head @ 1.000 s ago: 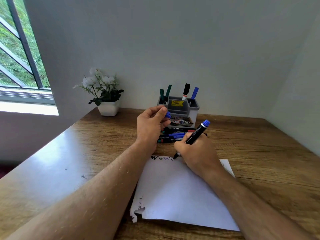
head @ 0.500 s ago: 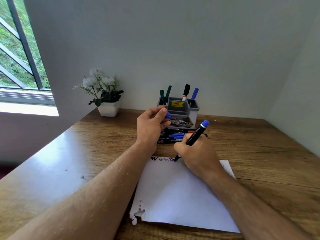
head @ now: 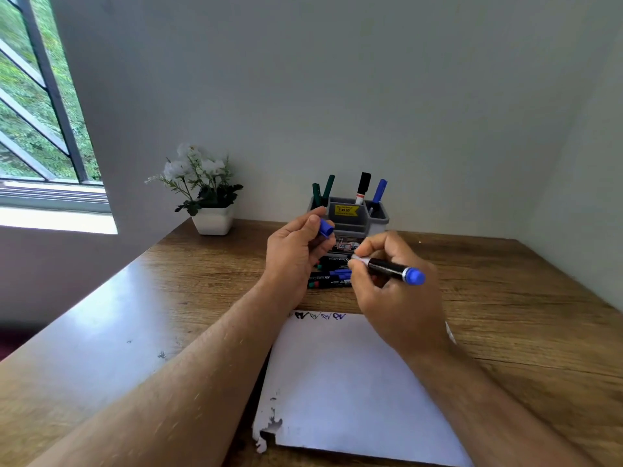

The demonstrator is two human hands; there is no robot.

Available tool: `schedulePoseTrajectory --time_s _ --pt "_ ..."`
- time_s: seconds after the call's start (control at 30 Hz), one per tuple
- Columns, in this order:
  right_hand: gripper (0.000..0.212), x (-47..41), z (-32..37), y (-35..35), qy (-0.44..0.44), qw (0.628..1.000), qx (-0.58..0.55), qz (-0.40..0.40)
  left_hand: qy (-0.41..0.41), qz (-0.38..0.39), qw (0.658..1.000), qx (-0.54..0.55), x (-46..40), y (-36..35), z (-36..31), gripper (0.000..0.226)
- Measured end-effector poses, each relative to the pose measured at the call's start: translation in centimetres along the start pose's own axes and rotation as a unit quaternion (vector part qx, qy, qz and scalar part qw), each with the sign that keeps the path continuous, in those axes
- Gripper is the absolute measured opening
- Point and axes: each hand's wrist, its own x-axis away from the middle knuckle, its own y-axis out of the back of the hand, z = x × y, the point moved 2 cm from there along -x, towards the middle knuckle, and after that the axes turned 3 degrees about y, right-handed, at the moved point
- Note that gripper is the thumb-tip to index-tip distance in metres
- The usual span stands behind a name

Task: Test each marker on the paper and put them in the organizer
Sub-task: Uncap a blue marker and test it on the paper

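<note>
Recapping blue marker above the bench.
Right hand [head: 387, 284] grips the uncapped blue marker [head: 387, 267]; left hand [head: 296, 251] pinches its blue cap [head: 325, 228] near the grey organizer [head: 354, 219]. Risk: misaligned cap, the tip inking fingers or the paper [head: 347, 382].

I see a black-barrelled marker with a blue end [head: 391, 268], a blue marker cap [head: 325, 228], a grey plastic organizer [head: 350, 217] with a yellow label [head: 347, 210], white paper [head: 354, 392] bearing black, green and blue scribbles [head: 318, 316], and a brown wood-grain table [head: 505, 298].
</note>
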Motion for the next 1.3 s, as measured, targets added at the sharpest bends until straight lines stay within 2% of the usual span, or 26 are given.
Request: schedulePoseTrajectory --time_s 0.17,0.27,0.67,0.97,1.07,1.17,1.3 --pt "0.021 0.1 0.5 0.2 0.032 0.999 -0.032 0.021 0.019 0.003 0.999 0.032 0.0 0.1 0.0 0.014" --pt "0.014 0.0 0.3 0.3 0.013 0.999 -0.033 0.012 0.027 0.008 0.999 0.035 0.0 0.0 0.0 0.006" --pt "0.013 -0.1 -0.2 -0.1 0.001 1.0 -0.006 0.001 0.038 0.04 0.998 0.011 0.5 -0.6 -0.1 0.005" --pt "0.03 -0.2 -0.6 0.0 0.074 0.997 0.031 -0.009 0.032 0.026 0.999 0.031 0.3 -0.2 -0.3 0.01" --pt "0.025 -0.1 -0.6 -0.1 0.053 0.998 0.023 0.0 0.024 0.022 0.999 0.033 0.3 -0.2 -0.4 0.015" --pt "0.015 -0.1 -1.0 -0.1 0.025 0.997 0.074 0.011 0.006 0.03 0.999 0.032 0.3 -0.2 -0.6 0.029" --pt "0.008 0.1 -1.2 -0.3 0.014 0.995 0.097 0.034 0.005 0.06 0.998 0.017 0.3 -0.4 -0.8 0.018"
